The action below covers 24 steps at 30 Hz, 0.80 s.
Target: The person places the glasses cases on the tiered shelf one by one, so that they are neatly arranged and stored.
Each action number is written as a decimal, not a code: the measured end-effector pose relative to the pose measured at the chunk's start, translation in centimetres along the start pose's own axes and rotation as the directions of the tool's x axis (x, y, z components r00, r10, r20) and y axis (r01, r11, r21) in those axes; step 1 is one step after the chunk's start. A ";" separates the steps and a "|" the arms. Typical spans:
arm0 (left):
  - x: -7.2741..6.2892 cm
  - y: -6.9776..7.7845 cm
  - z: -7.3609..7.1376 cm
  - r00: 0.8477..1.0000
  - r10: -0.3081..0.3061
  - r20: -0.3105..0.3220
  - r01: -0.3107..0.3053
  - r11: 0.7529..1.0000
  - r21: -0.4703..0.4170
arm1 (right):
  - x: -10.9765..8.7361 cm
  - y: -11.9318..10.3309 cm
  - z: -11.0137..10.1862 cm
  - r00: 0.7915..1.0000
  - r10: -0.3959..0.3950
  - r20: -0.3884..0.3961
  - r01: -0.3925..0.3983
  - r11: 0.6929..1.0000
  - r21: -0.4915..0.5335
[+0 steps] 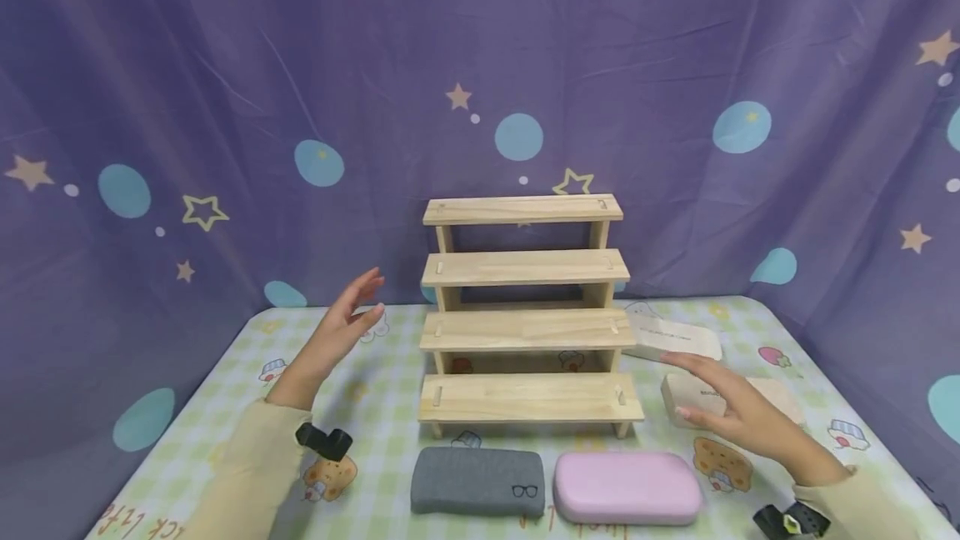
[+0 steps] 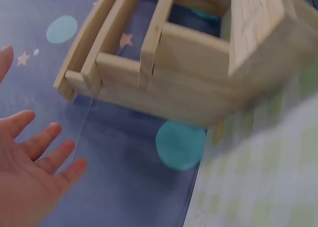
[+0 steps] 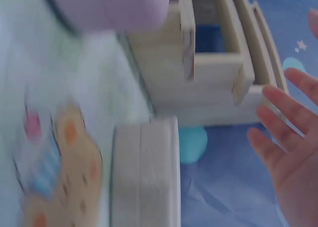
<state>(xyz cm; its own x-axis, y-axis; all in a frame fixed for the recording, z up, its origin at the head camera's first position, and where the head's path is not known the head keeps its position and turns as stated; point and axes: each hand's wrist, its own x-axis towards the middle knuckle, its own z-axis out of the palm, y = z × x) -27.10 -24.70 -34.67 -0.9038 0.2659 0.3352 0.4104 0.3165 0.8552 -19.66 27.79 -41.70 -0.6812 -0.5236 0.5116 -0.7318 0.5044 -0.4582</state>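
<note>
A wooden stand with several stepped shelves [image 1: 525, 400] stands in the middle of the table. To its left, my left hand [image 1: 341, 332] is raised with the fingers spread, holding nothing; the left wrist view shows its palm side [image 2: 30, 172] apart from the stand. My right hand [image 1: 738, 415] hovers on the right, empty, its fingers extended over a cream glasses case [image 1: 682, 398]. Another cream case [image 1: 671, 338] lies farther back beside the stand. In front of the stand rest a grey glasses case [image 1: 477, 482] with a spectacles print and a pink glasses case [image 1: 628, 487].
The table has a green checked cloth [image 1: 375, 473] with cartoon prints. A purple curtain [image 1: 375, 90] with stars and blue dots hangs right behind the stand. Black camera straps [image 1: 324, 442] sit on both wrists.
</note>
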 end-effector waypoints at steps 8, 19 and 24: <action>0.3 -0.1 2.7 0.989 -0.093 -0.119 0.056 0.958 -0.283 | -1.0 -0.7 2.0 0.983 -0.097 0.154 0.035 0.932 0.361; 0.8 -1.6 5.6 0.991 -0.131 -0.040 0.114 0.950 -0.292 | -2.0 0.1 3.0 0.964 -0.174 0.203 0.051 0.865 0.499; 1.2 -2.5 6.1 0.992 -0.127 -0.027 0.115 0.955 -0.275 | -2.7 0.1 3.2 0.956 -0.169 0.238 0.014 0.842 0.539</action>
<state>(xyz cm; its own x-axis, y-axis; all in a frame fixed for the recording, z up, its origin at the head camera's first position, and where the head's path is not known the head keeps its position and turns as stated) -28.48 -19.58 -38.80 -0.9516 0.1986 0.2347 0.2548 0.0821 0.9635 -17.97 27.07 -45.47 -0.5323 -0.7495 0.3936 -0.6360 0.0473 -0.7702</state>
